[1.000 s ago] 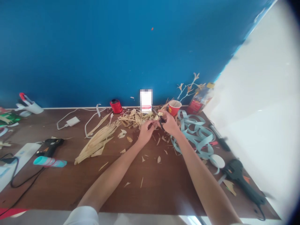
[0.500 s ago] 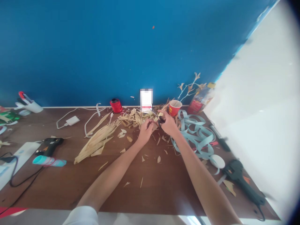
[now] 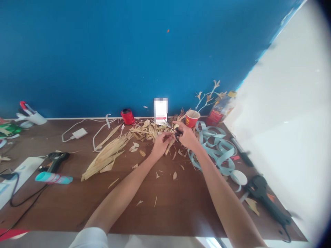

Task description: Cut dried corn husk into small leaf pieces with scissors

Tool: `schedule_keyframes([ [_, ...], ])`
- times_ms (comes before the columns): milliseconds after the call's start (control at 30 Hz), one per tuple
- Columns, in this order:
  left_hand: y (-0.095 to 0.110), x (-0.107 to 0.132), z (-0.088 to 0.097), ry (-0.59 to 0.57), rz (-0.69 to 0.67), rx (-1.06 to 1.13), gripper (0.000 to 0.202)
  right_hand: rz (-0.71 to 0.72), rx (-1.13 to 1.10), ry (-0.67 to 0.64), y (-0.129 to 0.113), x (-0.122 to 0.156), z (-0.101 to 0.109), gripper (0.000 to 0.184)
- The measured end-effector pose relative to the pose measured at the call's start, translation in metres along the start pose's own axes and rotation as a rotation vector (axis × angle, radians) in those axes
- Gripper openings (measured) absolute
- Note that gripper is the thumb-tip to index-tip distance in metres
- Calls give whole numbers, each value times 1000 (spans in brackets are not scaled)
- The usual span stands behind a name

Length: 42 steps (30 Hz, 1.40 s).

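Above the middle of the table, my right hand (image 3: 188, 137) is closed around the dark handles of a pair of scissors (image 3: 169, 125). Their metal blades point up and to the left, and look slightly apart. Close by on the left, my left hand (image 3: 160, 144) has its fingers pinched together. Whatever they hold is too small and too hidden to name. A heap of dried husk scraps (image 3: 146, 130) lies just behind my hands. To the left stretches a long bundle of pale dried husks (image 3: 107, 159).
A red paper cup (image 3: 191, 120) and coiled light-blue ribbon (image 3: 219, 151) stand to the right, with a glue gun (image 3: 267, 199) nearer me. A red container (image 3: 127, 117) and lit phone (image 3: 160, 111) are at the wall. Leftward lie a charger (image 3: 79, 133) and another glue gun (image 3: 57, 160).
The scissors' blades have swung a little to the left and look wider apart. My left hand has shifted slightly beneath them. Other things stay where they were.
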<state>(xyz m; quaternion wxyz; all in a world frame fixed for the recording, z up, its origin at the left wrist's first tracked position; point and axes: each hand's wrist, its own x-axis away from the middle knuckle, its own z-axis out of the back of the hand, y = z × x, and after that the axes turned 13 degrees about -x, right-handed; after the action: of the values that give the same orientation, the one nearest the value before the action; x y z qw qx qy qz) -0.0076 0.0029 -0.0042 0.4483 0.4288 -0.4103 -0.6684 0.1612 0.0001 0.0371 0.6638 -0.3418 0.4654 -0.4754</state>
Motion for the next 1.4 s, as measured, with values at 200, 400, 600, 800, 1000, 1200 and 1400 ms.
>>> schedule_keyframes([
  [200,4,1,-1,-20,31,95,28,-1,86,-11,-4,-1,1,71],
  [400,1,1,-3,15,86,164,31,-29,54,5,-3,-1,-1,68],
  [600,-2,0,-4,30,95,238,32,-32,-34,-19,-1,1,-2,66],
  [800,-1,0,-4,67,108,237,25,-50,-167,45,2,-1,-2,63],
  [1000,0,1,-2,22,72,126,31,-101,-292,16,2,-2,0,68],
  [1200,-1,1,-2,12,63,121,29,-122,-231,-22,2,-1,-2,60],
  [1400,-3,0,-5,35,38,96,23,-106,-275,-5,2,-1,-3,61],
])
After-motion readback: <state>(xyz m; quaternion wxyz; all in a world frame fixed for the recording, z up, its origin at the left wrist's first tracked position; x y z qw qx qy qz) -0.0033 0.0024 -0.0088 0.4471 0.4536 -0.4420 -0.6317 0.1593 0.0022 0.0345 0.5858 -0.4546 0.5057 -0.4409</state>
